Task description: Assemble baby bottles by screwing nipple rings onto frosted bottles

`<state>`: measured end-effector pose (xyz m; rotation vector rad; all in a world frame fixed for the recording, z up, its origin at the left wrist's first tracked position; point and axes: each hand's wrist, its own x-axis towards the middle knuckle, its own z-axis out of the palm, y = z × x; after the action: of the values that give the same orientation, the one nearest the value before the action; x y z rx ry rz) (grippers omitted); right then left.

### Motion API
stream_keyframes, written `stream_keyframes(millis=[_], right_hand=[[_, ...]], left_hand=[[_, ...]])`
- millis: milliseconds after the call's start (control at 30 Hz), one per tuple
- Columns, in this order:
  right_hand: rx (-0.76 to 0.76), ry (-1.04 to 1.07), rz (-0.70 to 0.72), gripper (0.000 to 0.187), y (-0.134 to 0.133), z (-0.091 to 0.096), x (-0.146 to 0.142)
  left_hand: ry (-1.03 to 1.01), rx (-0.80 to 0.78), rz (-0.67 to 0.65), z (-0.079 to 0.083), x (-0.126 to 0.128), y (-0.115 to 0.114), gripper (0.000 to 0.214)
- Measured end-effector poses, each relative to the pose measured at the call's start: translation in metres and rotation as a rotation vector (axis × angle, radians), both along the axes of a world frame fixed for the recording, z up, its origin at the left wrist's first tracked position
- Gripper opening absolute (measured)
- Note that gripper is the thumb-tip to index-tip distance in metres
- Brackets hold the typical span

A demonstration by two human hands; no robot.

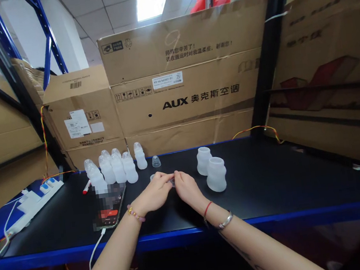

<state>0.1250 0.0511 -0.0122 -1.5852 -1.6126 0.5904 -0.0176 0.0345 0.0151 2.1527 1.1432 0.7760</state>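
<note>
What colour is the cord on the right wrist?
The cord is red, best in the head view.

1. Big cardboard boxes stacked behind the bench, AUX printed on one
2. Black bench with blue trim
3. Blue steel rack at left
4. Ceiling tiles, one bright panel light

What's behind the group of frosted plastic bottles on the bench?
Stacked cardboard cartons stand right behind the frosted plastic bottles; the bottles hide the cartons' lower edges where they meet the black bench.
</note>
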Motion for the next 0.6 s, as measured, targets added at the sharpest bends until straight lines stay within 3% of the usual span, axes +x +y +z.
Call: stream_keyframes(millis=[133, 333, 600], right_hand=[[-0.047, 0.002, 0.045, 0.044, 0.0, 0.001, 0.001], [0.044, 0.016, 0.027, 0.041, -0.003, -0.002, -0.003], [0.002, 0.026, 0.026, 0.045, -0.005, 0.002, -0.004]], left_hand=[[-0.072, -0.106, -0.04, -0.001, -0.009, 0.009, 0.046], [-0.347, -0.168, 0.089, -0.009, -0.002, 0.017, 0.04], [-0.522, -0.275, 0.067, 0.002, 0.0, 0.01, 0.041]])
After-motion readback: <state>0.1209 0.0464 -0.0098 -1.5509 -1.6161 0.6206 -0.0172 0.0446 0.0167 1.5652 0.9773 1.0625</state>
